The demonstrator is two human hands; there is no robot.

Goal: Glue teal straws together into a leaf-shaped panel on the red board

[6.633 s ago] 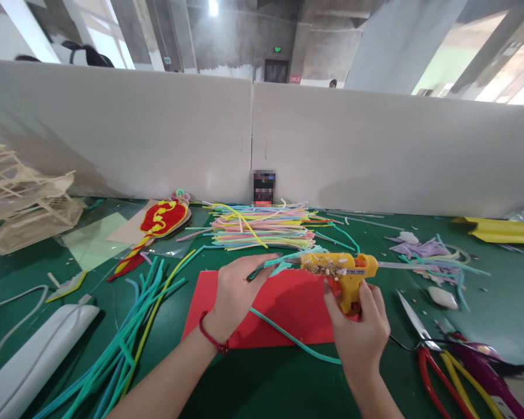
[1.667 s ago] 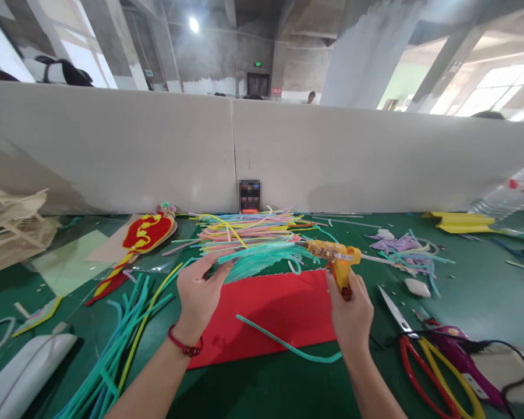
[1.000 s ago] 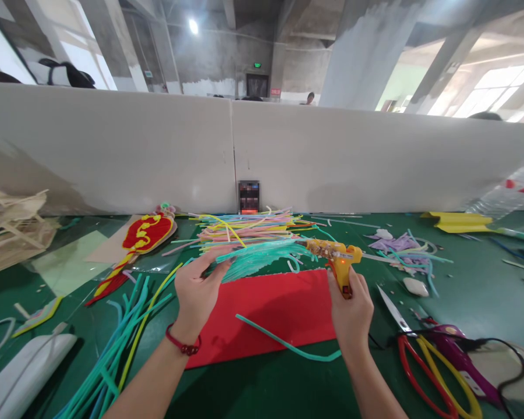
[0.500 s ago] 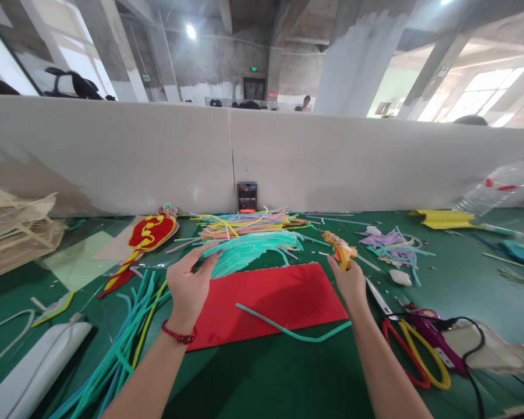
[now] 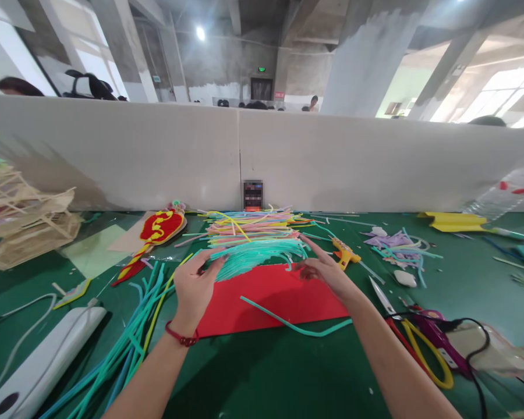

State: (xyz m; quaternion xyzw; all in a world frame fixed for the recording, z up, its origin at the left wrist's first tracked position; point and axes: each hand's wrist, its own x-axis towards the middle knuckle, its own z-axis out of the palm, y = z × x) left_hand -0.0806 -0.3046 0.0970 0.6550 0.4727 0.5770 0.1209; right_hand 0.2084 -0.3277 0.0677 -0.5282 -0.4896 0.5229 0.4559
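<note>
My left hand [image 5: 195,284] pinches the left end of a fan of teal strips [image 5: 255,254] glued side by side, held just above a red sheet [image 5: 274,295] on the green table [image 5: 266,378]. My right hand [image 5: 324,268] reaches in over the sheet's right part, fingers spread and empty, close to the fan's right end. The yellow glue gun [image 5: 346,255] lies on the table just right of that hand. A loose teal strip [image 5: 294,319] crosses the sheet's near edge.
A pile of coloured strips [image 5: 253,224] lies behind the fan. Long teal strips [image 5: 126,343] spread at left, by a white device [image 5: 39,366]. Scissors [image 5: 413,337], cables and purple scraps [image 5: 393,241] sit at right. A red-and-yellow ornament [image 5: 159,230] and a wooden model [image 5: 21,224] are at left. White partitions [image 5: 157,151] close the back.
My right hand has set the glue gun down on the table at right and moved left, open, toward the teal fan. My left hand keeps its hold on the fan.
</note>
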